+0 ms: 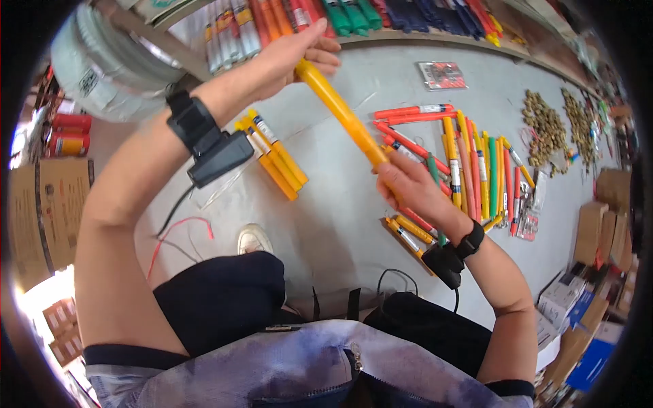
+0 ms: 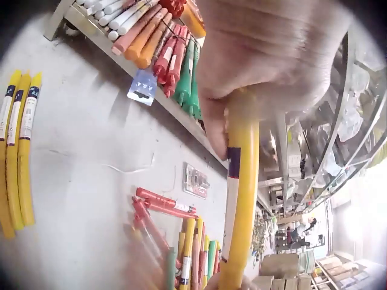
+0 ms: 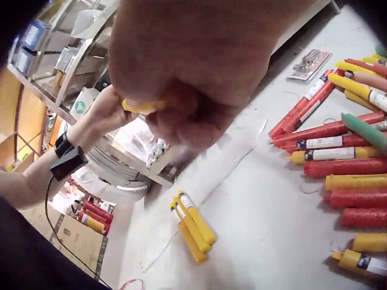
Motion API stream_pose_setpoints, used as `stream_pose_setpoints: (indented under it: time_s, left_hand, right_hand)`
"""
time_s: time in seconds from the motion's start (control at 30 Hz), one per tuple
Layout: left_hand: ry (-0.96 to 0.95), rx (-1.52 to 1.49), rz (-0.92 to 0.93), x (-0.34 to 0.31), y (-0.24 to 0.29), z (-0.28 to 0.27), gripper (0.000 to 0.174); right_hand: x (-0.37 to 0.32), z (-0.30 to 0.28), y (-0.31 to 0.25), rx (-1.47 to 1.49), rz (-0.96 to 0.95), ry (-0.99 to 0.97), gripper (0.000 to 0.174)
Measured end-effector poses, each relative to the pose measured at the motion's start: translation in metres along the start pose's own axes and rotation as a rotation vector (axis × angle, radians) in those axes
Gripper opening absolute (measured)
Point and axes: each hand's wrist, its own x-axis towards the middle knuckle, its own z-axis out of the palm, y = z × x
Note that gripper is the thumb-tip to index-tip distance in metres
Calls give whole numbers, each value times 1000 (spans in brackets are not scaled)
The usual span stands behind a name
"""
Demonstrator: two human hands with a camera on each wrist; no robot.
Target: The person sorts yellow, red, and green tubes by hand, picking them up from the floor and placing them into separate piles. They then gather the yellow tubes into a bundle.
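A long yellow stick, with a white and dark blue label visible in the left wrist view, slants between my two hands above the floor. My right hand grips its lower end with curled fingers. At the upper end, my left hand has its palm against the stick, and its fingers reach out past it. In the left wrist view that hand covers the stick's tip. Three labelled yellow sticks lie side by side on the floor below my left forearm.
Red, yellow, green and pink sticks lie in a spread at the right. A shelf with bundled coloured sticks runs along the top. Small brownish pieces are heaped farther right. Grey coiled hose and a cardboard box stand left.
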Motion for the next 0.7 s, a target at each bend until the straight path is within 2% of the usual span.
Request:
stream_pose_setpoints:
  time_s: [0.07, 0.1, 0.2, 0.23, 0.33, 0.4, 0.47, 0.6, 0.7]
  left_hand:
    - [113, 102, 51, -12, -12, -28, 51]
    - [142, 93, 46, -20, -23, -44, 51]
    - [193, -37, -289, -48, -87, -93, 39]
    - [152, -36, -377, -52, -126, -110, 40]
    - [115, -29, -503, -85, -176, -102, 38]
    - [208, -74, -612, -90, -204, -92, 39]
    - [236, -179, -601, -87, -223, -83, 39]
    - [223, -300, -520, -72, -241, -73, 36]
    - [255, -341, -542, -71, -243, -73, 31]
  right_hand:
    - [8, 5, -7, 163, -58, 75, 22]
    - [13, 4, -5, 220, -18, 83, 22]
    - [30, 9, 4, 194, -59, 74, 22]
    - [41, 7, 14, 95, -35, 35, 24]
    - [67, 27, 9, -74, 108, 19, 26]
    - [100, 33, 36, -194, 87, 15, 32]
    - [126, 43, 58, -531, -83, 87, 37]
    - [149, 73, 65, -743, -41, 205, 33]
    - [175, 80, 92, -862, -39, 263, 29]
